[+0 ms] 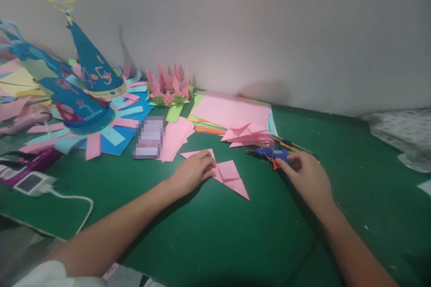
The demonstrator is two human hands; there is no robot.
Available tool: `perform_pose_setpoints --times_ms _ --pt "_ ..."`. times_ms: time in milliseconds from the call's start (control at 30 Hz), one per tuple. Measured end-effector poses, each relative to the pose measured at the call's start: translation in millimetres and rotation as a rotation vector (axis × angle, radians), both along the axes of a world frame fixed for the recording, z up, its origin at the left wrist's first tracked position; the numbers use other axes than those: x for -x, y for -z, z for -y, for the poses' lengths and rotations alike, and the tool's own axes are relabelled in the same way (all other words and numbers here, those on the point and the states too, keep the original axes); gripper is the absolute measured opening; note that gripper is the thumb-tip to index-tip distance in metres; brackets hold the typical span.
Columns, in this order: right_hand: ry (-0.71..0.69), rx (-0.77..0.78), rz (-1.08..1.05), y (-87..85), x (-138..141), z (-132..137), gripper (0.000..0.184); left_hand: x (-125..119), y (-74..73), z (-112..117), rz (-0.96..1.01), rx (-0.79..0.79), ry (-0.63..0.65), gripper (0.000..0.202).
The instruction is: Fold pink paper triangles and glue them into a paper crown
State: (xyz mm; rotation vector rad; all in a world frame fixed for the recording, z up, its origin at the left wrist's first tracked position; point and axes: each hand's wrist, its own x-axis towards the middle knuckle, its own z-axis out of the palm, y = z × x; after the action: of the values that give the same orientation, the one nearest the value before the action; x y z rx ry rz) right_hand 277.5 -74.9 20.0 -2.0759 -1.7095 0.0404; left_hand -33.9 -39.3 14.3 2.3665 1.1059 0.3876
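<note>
Folded pink paper (230,175) is laid flat on the green counter (235,242) and pinned at its left corner by the left hand (195,171). Its fingers are loosely curled, nothing gripped. The right hand (308,175) is laid over the blue glue gun (269,153); closure cannot be told. Paper is judged light and easily creased, best pinched at a fold. Gun is judged rigid, best taken by the handle.

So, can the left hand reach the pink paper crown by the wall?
Probably yes. The left hand rests on the folded pink paper, and only flat pink sheets lie between it and the crown.
</note>
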Motion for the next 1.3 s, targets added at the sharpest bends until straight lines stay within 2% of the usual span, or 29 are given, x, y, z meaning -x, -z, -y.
perform_pose_setpoints --times_ms 67,133,200,267,367,467,667,1300 --pt "-0.126 -0.164 0.085 -4.2 10.8 3.6 0.029 0.2 0.0 -0.3 0.003 -0.007 0.006 0.011" --pt "-0.361 -0.245 0.082 -6.9 28.2 9.3 0.024 0.4 0.3 -0.7 0.012 -0.016 0.011 0.011" --pt "-0.622 -0.171 0.057 -6.8 49.5 15.9 0.023 0.6 1.0 -1.0 0.017 -0.024 0.012 0.011" --pt "-0.824 -0.061 0.072 -4.4 69.5 21.6 0.031 0.6 2.0 -1.1 0.018 -0.03 0.013 0.011" --pt "-0.952 0.074 0.098 1.5 87.5 26.2 0.044 0.4 3.4 -0.9 0.016 -0.038 0.014 0.012" --pt "-0.987 0.138 0.11 7.5 90.2 27.1 0.047 0.4 3.7 -0.7 0.018 -0.046 0.014 0.012" --pt "-1.003 0.148 0.113 13.7 86.0 27.3 0.049 -0.1 2.8 0.1 0.015 -0.06 0.037 0.012" --pt "-1.014 0.204 0.087 7.0 85.6 27.0 0.049 -4.0 3.5 3.9 -0.012 -0.183 0.133 0.011"
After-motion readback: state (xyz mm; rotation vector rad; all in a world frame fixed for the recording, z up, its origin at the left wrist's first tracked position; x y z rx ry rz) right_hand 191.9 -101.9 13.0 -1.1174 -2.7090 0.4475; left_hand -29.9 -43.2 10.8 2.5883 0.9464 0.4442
